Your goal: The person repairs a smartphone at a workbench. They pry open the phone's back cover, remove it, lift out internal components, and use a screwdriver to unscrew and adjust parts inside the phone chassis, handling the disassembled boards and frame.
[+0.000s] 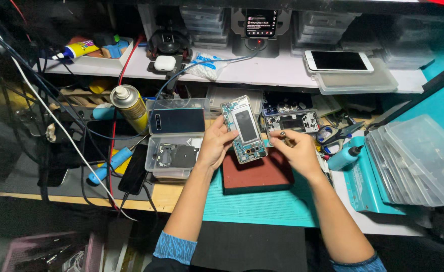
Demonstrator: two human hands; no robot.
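My left hand [214, 144] grips an opened phone body [243, 128] by its left edge, tilted up so its bare circuit boards and silver battery face me. It hovers over a dark red pad [262, 176] on a teal mat [262, 206]. My right hand [295, 149] is closed around a small screwdriver-like tool [283, 134], its tip pointing toward the phone's right edge.
A second stripped phone frame [292, 121] lies behind my right hand. Clear trays [175, 138] with a phone back and parts sit at left, beside a spray can [130, 106]. Scissors [335, 133], a small blue bottle [345, 157] and stacked clear lids [418, 161] lie at right. A white phone [338, 61] rests on the shelf.
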